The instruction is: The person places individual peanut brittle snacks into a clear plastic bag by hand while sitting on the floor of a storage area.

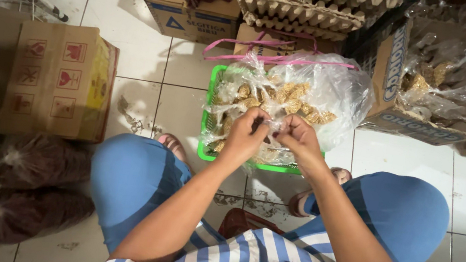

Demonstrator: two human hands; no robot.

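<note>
Hands met above a green basket (207,122) on the floor: left hand (246,133) and right hand (299,138) both pinched shut on a small clear bag (271,122). Behind it sat a large plastic bag (318,88) of golden snacks; egg trays (305,4) were stacked beyond.

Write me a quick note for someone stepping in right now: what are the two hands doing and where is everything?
Left hand and right hand: both raised together over the green basket, fingers pinching a small clear plastic bag between them.
Things: the basket sits on the tiled floor between the knees, holding a large clear bag of golden-brown snacks with pink ties.
Done: I cannot tell how many small bags are finished.
Left: the large bag holds plenty of snacks.
Nearby: cardboard boxes, stacked egg trays, two dark sacks.
</note>
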